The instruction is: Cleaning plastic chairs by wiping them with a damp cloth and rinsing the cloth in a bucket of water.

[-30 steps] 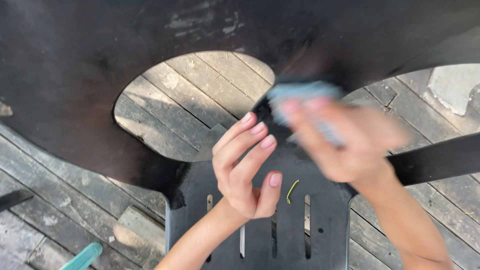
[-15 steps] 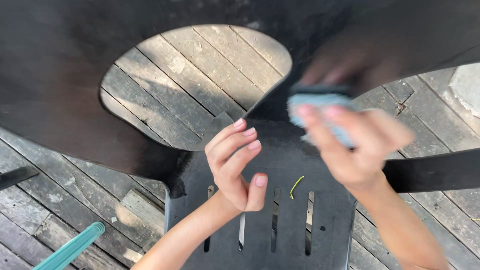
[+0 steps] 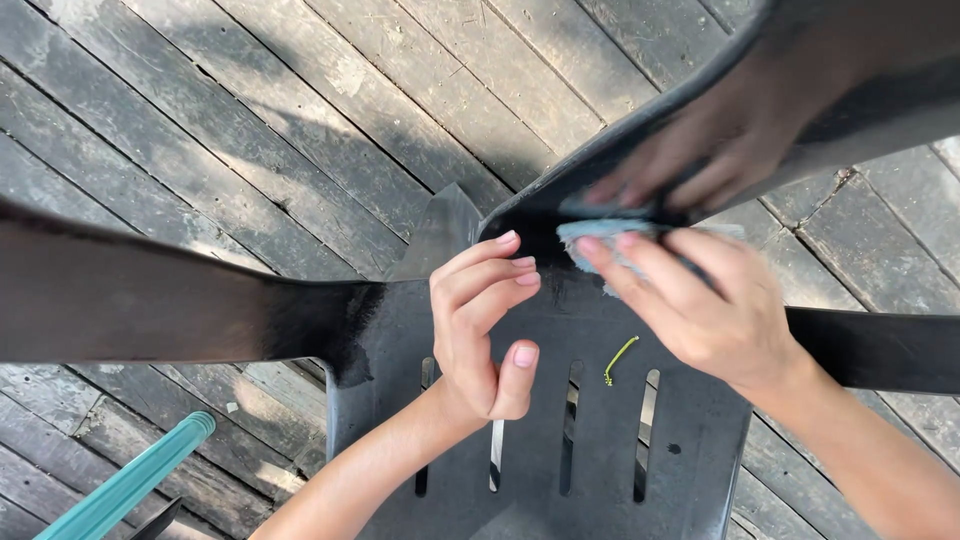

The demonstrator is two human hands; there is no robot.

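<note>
Right hand (image 3: 715, 310) fingers pinched on blue cloth (image 3: 600, 240) at chair back edge, 1 o'clock | left hand (image 3: 485, 325) curled, fingers together, empty | black chair (image 3: 600, 440) seat slotted | teal pole (image 3: 125, 480) at 8 o'clock on deck (image 3: 250, 110).

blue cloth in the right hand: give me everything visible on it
The cloth is pale grey-blue, soft and fabric-like, with a rough or frayed lower edge. Only a small bunched part shows; the rest is hidden under the right hand, whose fingers press it against the black plastic chair where the seat meets the backrest. It is motion-blurred, so weave and exact shape are unclear. The glossy backrest above mirrors the hand. The left hand rests on the seat beside it, fingertips close, contact uncertain.
</note>
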